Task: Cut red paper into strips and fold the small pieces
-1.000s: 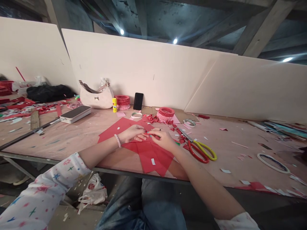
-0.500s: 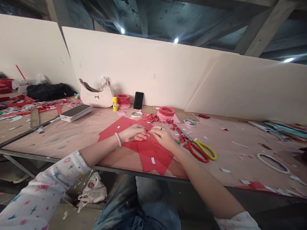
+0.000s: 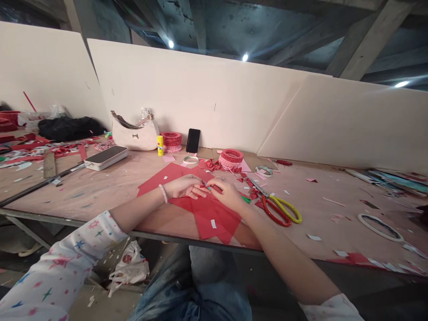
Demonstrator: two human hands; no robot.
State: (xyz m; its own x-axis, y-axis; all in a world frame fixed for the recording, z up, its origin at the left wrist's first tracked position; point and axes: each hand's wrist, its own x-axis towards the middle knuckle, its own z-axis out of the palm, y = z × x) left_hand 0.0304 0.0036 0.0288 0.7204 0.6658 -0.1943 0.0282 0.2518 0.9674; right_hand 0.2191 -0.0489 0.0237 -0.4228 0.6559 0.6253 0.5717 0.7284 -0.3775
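Observation:
My left hand (image 3: 188, 186) and my right hand (image 3: 227, 192) meet above several overlapping sheets of red paper (image 3: 209, 218). Between their fingertips is a small red paper piece (image 3: 202, 185), partly covered by the fingers. Thumb and index finger of the left hand pinch it, with the other fingers loosely curled below. My right hand is closed at the same piece, its fingertips touching those of the left. Beside the right hand lie large scissors (image 3: 280, 209) with one red and one yellow handle. A green object (image 3: 246, 199) shows partly behind the right wrist.
Behind the hands stand ring stacks of red and pink folded paper (image 3: 231, 159), tape rolls (image 3: 191, 160), a glue stick (image 3: 160, 146) and a phone (image 3: 193, 140). A handbag (image 3: 135, 133) and a white case (image 3: 106, 158) are at left. Paper scraps (image 3: 314, 237) litter the right side.
My right hand has shifted slightly and turned at the fingertips, its fingers curling more around the small red piece. More of the green object shows. The left hand's lower fingers have opened a little.

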